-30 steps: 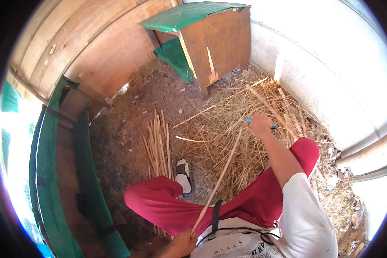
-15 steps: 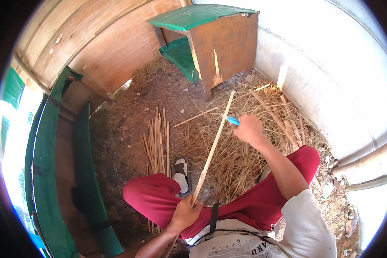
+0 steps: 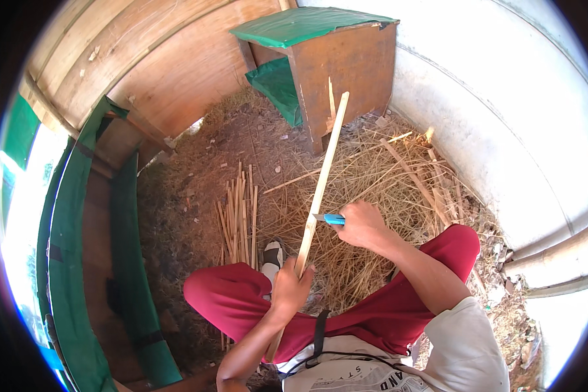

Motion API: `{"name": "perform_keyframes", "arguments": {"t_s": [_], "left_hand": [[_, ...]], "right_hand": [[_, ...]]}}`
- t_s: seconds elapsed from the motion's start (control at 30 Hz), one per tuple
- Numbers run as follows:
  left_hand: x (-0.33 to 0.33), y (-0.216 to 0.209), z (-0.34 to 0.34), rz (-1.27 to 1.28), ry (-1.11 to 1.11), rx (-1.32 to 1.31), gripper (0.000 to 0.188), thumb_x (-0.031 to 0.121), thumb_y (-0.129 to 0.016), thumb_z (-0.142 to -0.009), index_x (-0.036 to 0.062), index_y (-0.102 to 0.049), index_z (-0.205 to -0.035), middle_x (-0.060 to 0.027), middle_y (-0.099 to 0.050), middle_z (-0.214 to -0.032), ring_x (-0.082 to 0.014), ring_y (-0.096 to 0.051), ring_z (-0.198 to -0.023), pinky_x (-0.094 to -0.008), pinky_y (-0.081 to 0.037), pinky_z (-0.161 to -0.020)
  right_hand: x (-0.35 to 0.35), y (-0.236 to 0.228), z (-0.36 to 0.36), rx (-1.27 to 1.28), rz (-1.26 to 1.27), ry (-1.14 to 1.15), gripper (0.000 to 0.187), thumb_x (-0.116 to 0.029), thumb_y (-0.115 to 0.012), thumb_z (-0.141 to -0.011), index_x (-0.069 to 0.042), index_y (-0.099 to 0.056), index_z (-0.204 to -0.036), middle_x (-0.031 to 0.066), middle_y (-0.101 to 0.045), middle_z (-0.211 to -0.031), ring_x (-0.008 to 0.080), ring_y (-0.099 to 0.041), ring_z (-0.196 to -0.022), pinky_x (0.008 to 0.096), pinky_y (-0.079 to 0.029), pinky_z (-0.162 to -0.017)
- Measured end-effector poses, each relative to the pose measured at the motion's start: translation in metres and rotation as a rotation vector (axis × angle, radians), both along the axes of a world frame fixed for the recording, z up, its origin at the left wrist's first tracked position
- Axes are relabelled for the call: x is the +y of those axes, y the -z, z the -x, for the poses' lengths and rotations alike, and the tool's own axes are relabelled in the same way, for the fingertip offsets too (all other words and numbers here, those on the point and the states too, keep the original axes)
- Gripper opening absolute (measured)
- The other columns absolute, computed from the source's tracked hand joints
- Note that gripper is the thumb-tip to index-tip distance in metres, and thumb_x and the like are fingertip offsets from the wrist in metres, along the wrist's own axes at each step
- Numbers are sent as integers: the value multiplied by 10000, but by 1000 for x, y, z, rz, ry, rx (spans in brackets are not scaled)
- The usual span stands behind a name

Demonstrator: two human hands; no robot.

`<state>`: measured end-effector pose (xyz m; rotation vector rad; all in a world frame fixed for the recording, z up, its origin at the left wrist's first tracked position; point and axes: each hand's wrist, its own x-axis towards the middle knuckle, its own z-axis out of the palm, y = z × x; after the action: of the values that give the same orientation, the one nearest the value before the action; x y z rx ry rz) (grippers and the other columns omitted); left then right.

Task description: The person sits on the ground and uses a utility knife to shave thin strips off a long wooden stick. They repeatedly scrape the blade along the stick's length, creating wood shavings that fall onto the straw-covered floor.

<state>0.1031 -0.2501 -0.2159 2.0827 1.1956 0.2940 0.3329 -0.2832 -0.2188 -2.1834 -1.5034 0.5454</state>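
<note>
My left hand (image 3: 291, 287) is closed round the lower part of a long, pale bamboo strip (image 3: 325, 171), which slants up and away from me. The strip's lower end passes behind my hand toward my lap. In my right hand (image 3: 361, 224) is a blue utility knife (image 3: 334, 219), its blade pointing left and touching or very near the strip's middle. Several slim finished-looking strips (image 3: 239, 219) lie in a bundle on the ground beyond my left knee. Loose thin shavings (image 3: 349, 268) are heaped between and beyond my legs.
A wooden cabinet (image 3: 346, 78) with a green cover stands at the back. Green-covered boards (image 3: 78, 261) line the left side. A whitish wall (image 3: 490, 111) curves along the right, with wooden pieces (image 3: 415, 173) on the shavings beside it.
My right hand has drawn the knife down and toward me along the strip. My left hand has risen slightly, and the strip's far end now reaches higher, in front of the cabinet.
</note>
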Motion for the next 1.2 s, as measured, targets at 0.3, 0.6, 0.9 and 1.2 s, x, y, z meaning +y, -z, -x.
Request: {"name": "perform_keyframes", "arguments": {"t_s": [0.3,0.6,0.9,1.2], "left_hand": [[-8,4,-13,75,80,112,263,186,-664,-873,-39,-537,-926,-265,-627,-771,-441,-655,-768,-481,-503,-662],[-29,0,23,202,207,194,177,137,-594,-876,-24,-530,-912,-262,-619,-806,-452,-628,-835,-483,-484,-749],[-72,-11,124,440,237,321,221,179,-630,-876,8,-504,-820,-184,-525,-692,-336,-500,-627,-429,-438,-623],[-50,-8,160,376,57,246,293,223,-698,-861,6,-513,-792,-141,-507,-625,-228,-466,-572,-381,-421,-573]], "right_hand": [[8,3,2,-137,80,1,160,-115,-631,-834,23,-684,-773,199,-659,-742,351,-678,-658,442,-549,-592],[31,54,-48,-187,103,252,158,-47,-568,-832,30,-700,-874,214,-679,-827,343,-696,-745,458,-564,-658],[16,101,-98,-290,207,445,179,-105,-580,-885,18,-707,-916,188,-699,-894,336,-715,-845,438,-576,-724],[17,53,-65,-274,261,366,131,-98,-663,-810,12,-711,-862,200,-708,-873,333,-724,-832,418,-586,-706]]}}
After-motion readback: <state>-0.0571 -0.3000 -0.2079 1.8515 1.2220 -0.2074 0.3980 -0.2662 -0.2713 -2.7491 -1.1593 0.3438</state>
